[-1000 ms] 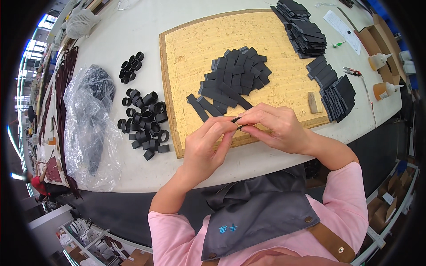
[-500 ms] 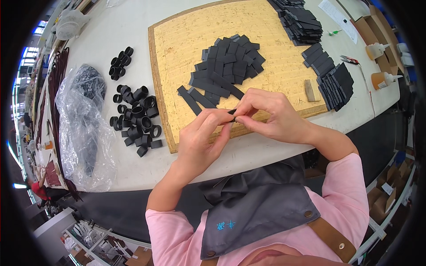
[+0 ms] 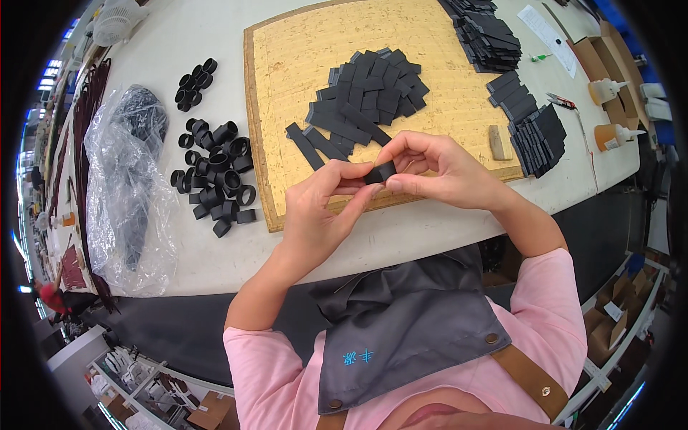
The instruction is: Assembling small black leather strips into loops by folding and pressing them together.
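- 1 black band [image 3: 380, 173] is pinched between the thumb and fingers of the left hand [image 3: 317, 199] and right hand [image 3: 446, 174], above the board's [image 3: 448, 64] near edge.
- Its long axis appears to run left to right, rising slightly rightward; no front can be told.
- Edges are best kept flush, with even fingertip pressure.
- Beyond, black strips [image 3: 374, 87] are piled.

Between our left grip [image 3: 320, 204] and right grip [image 3: 441, 172], we see black band [image 3: 381, 172]. Just beyond grips: black strips [image 3: 369, 84] on yellow board [image 3: 294, 64], brown-speckled, brown-edged. Left of grips: black rings [image 3: 224, 132]; farther off, maroon cords [image 3: 92, 97]. Right of grips: orange bottle [image 3: 603, 135], white nozzle [image 3: 628, 134]. Below grips: off-white table [image 3: 183, 43]. Our side of grips: dark grey apron [image 3: 423, 337], blue lettering [image 3: 358, 356], brown strap [image 3: 527, 376].
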Motion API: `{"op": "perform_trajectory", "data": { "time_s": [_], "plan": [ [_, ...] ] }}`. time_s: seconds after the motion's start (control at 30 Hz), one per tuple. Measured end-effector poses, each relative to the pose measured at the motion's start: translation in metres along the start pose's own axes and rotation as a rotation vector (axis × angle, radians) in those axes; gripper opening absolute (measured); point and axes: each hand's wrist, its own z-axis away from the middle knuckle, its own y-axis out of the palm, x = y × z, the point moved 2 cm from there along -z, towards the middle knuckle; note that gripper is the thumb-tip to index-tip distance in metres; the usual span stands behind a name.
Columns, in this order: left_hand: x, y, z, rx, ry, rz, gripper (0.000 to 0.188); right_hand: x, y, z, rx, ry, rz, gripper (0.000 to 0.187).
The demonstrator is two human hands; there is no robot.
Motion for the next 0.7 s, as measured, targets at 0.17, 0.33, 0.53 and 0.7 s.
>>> {"op": "perform_trajectory", "data": {
  "time_s": [0.17, 0.33, 0.53, 0.7],
  "plan": [
    [-0.0001, 0.0001, 0.0003, -0.005, 0.004, -0.020, 0.021, 0.0008, -0.0036, -0.0040, 0.017, 0.049, -0.087, 0.024],
    [0.0011, 0.0004, -0.0005, 0.008, -0.013, 0.002, 0.021, -0.0039, -0.0069, -0.0059, 0.002, 0.039, -0.118, 0.023],
    [0.0011, 0.0008, -0.0002, 0.023, -0.024, 0.009, 0.021, -0.0049, -0.0076, -0.0051, 0.023, 0.051, -0.154, 0.028],
    [0.0029, 0.0005, -0.0013, 0.024, -0.026, 0.016, 0.020, -0.0041, -0.0086, -0.0065, 0.027, 0.064, -0.145, 0.024]
  ]
}}
